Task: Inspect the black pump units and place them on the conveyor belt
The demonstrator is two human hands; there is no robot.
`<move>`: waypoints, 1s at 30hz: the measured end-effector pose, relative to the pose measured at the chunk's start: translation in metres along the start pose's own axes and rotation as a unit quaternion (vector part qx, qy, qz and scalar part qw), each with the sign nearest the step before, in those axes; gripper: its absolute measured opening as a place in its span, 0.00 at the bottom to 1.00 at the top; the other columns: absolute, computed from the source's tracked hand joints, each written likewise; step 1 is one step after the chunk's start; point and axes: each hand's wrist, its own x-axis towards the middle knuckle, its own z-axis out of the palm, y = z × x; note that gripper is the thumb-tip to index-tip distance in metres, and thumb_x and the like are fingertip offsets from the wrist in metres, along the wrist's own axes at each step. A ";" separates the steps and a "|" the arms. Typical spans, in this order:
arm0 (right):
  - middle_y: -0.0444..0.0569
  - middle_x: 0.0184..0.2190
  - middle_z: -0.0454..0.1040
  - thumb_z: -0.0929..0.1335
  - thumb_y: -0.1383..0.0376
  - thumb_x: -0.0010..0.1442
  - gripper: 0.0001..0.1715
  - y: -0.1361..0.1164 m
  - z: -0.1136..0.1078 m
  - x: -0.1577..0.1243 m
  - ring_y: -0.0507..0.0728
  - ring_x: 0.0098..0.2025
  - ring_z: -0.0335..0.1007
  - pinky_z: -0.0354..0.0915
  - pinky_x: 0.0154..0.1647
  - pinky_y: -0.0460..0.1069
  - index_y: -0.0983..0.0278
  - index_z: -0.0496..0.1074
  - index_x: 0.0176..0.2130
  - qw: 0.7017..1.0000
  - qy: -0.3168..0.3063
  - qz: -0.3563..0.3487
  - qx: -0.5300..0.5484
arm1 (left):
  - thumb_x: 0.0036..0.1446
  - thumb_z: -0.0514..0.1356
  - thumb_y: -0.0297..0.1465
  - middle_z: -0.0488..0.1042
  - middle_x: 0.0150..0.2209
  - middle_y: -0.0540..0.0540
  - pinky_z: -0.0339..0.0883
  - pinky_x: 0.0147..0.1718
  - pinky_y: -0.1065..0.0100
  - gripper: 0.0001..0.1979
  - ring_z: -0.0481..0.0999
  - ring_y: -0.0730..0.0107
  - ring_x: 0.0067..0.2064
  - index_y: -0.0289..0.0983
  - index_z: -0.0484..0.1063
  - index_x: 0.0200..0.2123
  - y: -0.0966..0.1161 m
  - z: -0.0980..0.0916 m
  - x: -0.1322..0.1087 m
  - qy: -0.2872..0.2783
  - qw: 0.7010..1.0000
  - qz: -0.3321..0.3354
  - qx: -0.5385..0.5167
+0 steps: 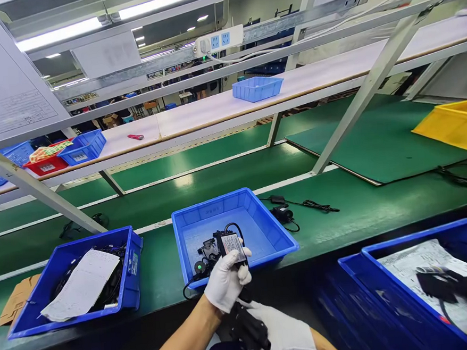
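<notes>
My left hand [225,283], in a white glove, is closed around a black power adapter [233,245] with a printed label, held over the front edge of a blue bin [267,231]. A black cable loops from the adapter's top. Lower down, my gloved right hand [284,328] is closed on a black plastic device [250,329], close to my body; its exact kind is unclear. Several black parts [209,254], one bearing a green dot, lie in the bin's front left corner. My left hand partly hides the bin's front rim.
A blue bin [133,278] of black cables and a paper sheet [83,284] stands left. Right of the middle bin lie a black round part [283,214] and a coiled cable [319,206]. Stacked blue bins [368,277] are lower right; a yellow bin [458,127] sits far right.
</notes>
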 end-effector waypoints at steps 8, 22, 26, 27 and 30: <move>0.52 0.50 0.82 0.78 0.61 0.48 0.35 0.001 -0.020 -0.007 0.66 0.52 0.80 0.72 0.59 0.60 0.61 0.73 0.55 0.997 0.029 -0.032 0.058 | 0.54 0.70 0.49 0.78 0.37 0.46 0.42 0.22 0.71 0.24 0.52 0.84 0.22 0.35 0.79 0.42 0.050 -0.021 0.007 0.046 0.962 0.006 0.268; 0.48 0.50 0.84 0.77 0.57 0.54 0.30 -0.113 -0.040 -0.042 0.65 0.49 0.82 0.77 0.53 0.54 0.56 0.78 0.56 0.948 0.313 0.001 -0.062 | 0.65 0.61 0.47 0.82 0.39 0.41 0.41 0.13 0.80 0.21 0.47 0.94 0.12 0.33 0.76 0.44 0.130 -0.060 -0.046 0.065 0.980 -0.012 0.186; 0.52 0.53 0.83 0.80 0.54 0.52 0.34 -0.119 -0.043 -0.037 0.67 0.53 0.81 0.77 0.54 0.53 0.58 0.77 0.56 0.951 0.304 -0.058 -0.010 | 0.68 0.59 0.43 0.82 0.40 0.40 0.44 0.12 0.81 0.17 0.49 0.94 0.13 0.34 0.77 0.45 0.142 -0.055 -0.054 0.057 0.984 0.025 0.169; 0.53 0.53 0.83 0.80 0.53 0.51 0.35 -0.119 -0.045 -0.036 0.68 0.54 0.81 0.77 0.56 0.55 0.58 0.77 0.56 0.950 0.305 -0.064 -0.006 | 0.68 0.58 0.43 0.82 0.41 0.40 0.45 0.12 0.81 0.17 0.49 0.94 0.13 0.34 0.77 0.46 0.144 -0.055 -0.056 0.056 0.984 0.033 0.169; 0.57 0.54 0.82 0.80 0.48 0.50 0.40 -0.122 -0.050 -0.034 0.70 0.56 0.79 0.74 0.61 0.59 0.60 0.76 0.58 0.949 0.307 -0.076 0.021 | 0.69 0.58 0.42 0.82 0.41 0.39 0.46 0.12 0.82 0.18 0.50 0.94 0.13 0.33 0.77 0.47 0.147 -0.054 -0.059 0.061 0.982 0.046 0.173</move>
